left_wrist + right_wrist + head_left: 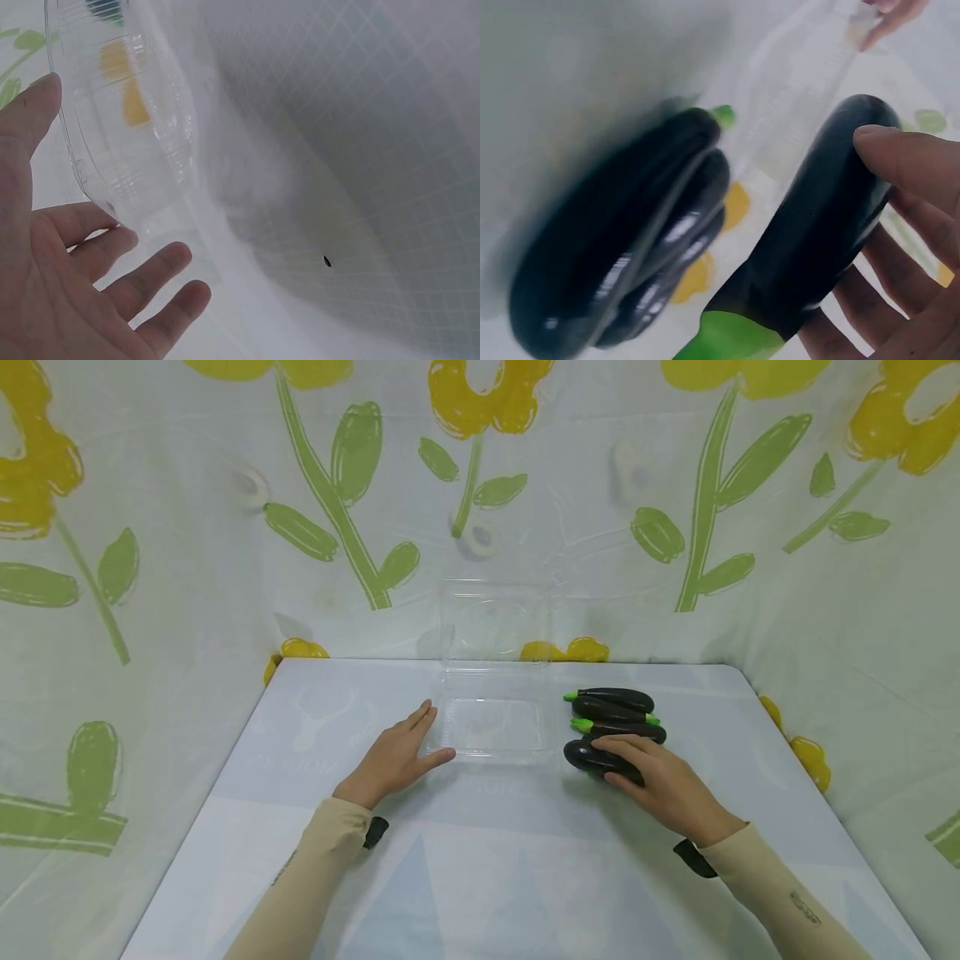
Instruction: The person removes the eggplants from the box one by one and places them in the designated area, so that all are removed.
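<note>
My right hand [667, 783] grips a dark purple eggplant [588, 757]. In the right wrist view that eggplant [817, 214] is tilted, its green stem end low and the thumb on its side. Just beyond it, three more eggplants [615, 697] lie side by side, with green stems pointing left or right. My left hand [393, 760] is at the left side of a clear plastic box [491, 756], fingers extended and thumb near its front corner. From the left wrist, the fingertips are right at the rim of the box [79, 161].
The box's clear lid [495, 622] stands raised behind it, by the table's back edge. A pale patterned cloth covers the table [480, 877]. Flower-printed curtains [570, 502] close off the back and both sides.
</note>
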A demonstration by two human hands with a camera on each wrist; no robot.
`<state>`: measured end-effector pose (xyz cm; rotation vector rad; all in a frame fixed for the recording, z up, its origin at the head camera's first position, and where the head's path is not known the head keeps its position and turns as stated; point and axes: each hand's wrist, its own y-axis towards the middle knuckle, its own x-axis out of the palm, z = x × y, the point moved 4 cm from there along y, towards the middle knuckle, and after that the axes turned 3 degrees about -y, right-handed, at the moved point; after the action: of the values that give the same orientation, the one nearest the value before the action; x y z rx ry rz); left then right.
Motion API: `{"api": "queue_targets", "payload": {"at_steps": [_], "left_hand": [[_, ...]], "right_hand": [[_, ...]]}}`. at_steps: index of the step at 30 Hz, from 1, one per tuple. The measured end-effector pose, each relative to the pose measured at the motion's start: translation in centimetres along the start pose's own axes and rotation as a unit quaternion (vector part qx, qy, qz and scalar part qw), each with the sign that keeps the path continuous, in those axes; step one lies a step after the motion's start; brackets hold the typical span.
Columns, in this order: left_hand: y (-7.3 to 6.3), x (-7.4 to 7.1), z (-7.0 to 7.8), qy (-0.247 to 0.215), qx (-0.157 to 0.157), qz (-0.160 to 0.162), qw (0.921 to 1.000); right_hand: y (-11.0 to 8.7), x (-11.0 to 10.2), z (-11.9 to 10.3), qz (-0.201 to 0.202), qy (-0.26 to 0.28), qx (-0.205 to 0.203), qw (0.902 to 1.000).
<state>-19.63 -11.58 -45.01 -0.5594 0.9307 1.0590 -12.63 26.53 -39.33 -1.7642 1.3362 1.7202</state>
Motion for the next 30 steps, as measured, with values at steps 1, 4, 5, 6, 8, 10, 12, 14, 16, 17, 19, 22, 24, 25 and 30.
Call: {"api": "queue_targets", "payload": {"at_steps": [1,4,5,6,8,10,12,14,16,17,19,22,24,25,30], "left_hand": [[0.0,0.0,0.0,-0.001,-0.001,0.000,1.0000],[0.0,-0.1,0.1,0.000,0.002,0.003,1.0000],[-0.1,-0.1,0.1,0.000,0.003,0.005,1.0000],[-0.1,-0.1,0.2,0.001,0.004,0.007,1.0000],[-0.1,-0.2,0.2,0.001,0.004,0.008,1.0000],[-0.1,-0.3,0.2,0.001,0.004,0.011,0.9999],[-0.1,-0.3,0.2,0.002,0.003,0.012,0.9999],[-0.1,-0.3,0.2,0.003,0.004,0.015,0.9999],[-0.1,-0.2,0.2,0.002,0.004,0.014,0.9999],[-0.1,-0.2,0.2,0.001,0.005,0.013,0.9999],[-0.1,-0.2,0.2,-0.002,0.005,0.011,0.9999],[-0.2,-0.2,0.2,-0.003,0.004,0.008,1.0000],[-0.2,-0.2,0.3,-0.004,0.004,0.009,0.9999],[-0.2,-0.2,0.2,-0.003,0.005,0.009,0.9999],[-0.2,-0.1,0.2,-0.002,0.007,0.011,0.9999]], "right_hand": [[-0.2,0.2,0.2,0.000,-0.002,0.000,1.0000],[-1.0,0.5,0.6,0.007,-0.006,-0.003,1.0000],[-1.2,0.6,0.8,0.009,-0.008,-0.005,0.9999],[-1.4,0.7,0.9,0.011,-0.009,-0.007,0.9999],[-1.7,0.8,1.1,0.012,-0.009,-0.011,0.9998],[-1.9,0.9,1.3,0.008,-0.009,-0.013,0.9998],[-2.1,1.1,1.5,0.005,-0.009,-0.017,0.9998],[-2.3,1.3,1.6,0.001,-0.011,-0.020,0.9997],[-2.5,1.4,1.7,-0.003,-0.016,-0.022,0.9996],[-2.6,1.4,1.7,-0.005,-0.020,-0.023,0.9995],[-2.7,1.6,1.7,-0.008,-0.025,-0.023,0.9994],[-2.8,1.8,1.9,-0.012,-0.031,-0.024,0.9991],[-2.8,1.9,1.9,-0.014,-0.033,-0.026,0.9990],[-2.9,2.0,2.0,-0.014,-0.034,-0.028,0.9989],[-3.0,2.4,2.1,-0.014,-0.038,-0.033,0.9986]]}}
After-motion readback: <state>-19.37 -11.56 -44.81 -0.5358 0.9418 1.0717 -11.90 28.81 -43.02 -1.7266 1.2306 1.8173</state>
